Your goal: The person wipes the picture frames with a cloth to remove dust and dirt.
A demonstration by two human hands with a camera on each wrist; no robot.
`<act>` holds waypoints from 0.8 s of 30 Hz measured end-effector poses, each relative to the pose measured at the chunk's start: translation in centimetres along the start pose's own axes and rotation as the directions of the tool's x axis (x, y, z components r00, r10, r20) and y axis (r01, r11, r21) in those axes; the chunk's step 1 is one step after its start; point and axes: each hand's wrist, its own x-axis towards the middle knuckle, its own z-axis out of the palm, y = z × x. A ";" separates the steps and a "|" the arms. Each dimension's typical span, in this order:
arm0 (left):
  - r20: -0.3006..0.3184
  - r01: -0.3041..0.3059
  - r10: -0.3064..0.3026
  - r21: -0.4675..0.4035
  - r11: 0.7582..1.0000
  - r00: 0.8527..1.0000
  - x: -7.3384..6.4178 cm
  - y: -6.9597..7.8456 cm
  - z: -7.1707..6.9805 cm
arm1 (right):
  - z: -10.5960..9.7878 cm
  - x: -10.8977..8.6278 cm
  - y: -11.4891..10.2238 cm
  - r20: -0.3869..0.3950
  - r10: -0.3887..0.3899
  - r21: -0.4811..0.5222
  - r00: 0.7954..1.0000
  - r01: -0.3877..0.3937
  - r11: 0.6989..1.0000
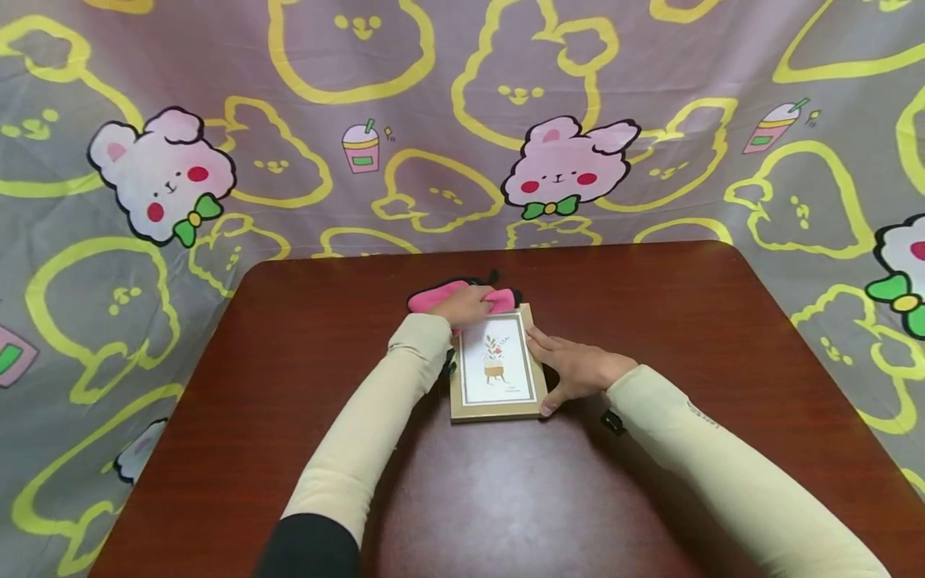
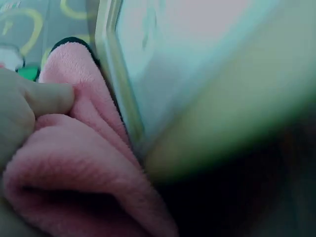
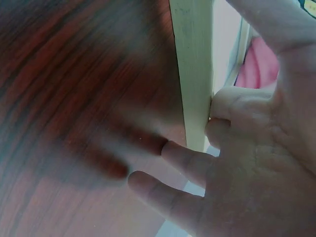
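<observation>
A picture frame [image 1: 457, 413] with light wooden edges, holding a print of a potted plant, is in the middle of the table. My left hand [image 1: 465, 307] grips a pink fleecy cloth [image 1: 436, 297] with black edging at the frame's far end. In the left wrist view the cloth [image 2: 79, 143] bunches into folds under the fingers, right beside the frame. My right hand [image 1: 578, 367] rests against the frame's right side, thumb near the close corner and fingers spread farther up. Two of its fingers [image 3: 165, 195] extend over the tabletop in the right wrist view.
The dark red-brown wooden table [image 1: 325, 321] has rounded far corners. Behind it hangs a curtain [image 1: 433, 120] printed with rabbits and yellow outlines. A black loop [image 1: 494, 276] shows behind the cloth.
</observation>
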 end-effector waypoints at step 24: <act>-0.118 0.081 -0.100 -0.160 0.984 0.988 -2.1 -2.9 0.7 | -0.3 -0.2 -1.4 0.018 0.067 -0.066 0.998 -0.066 0.996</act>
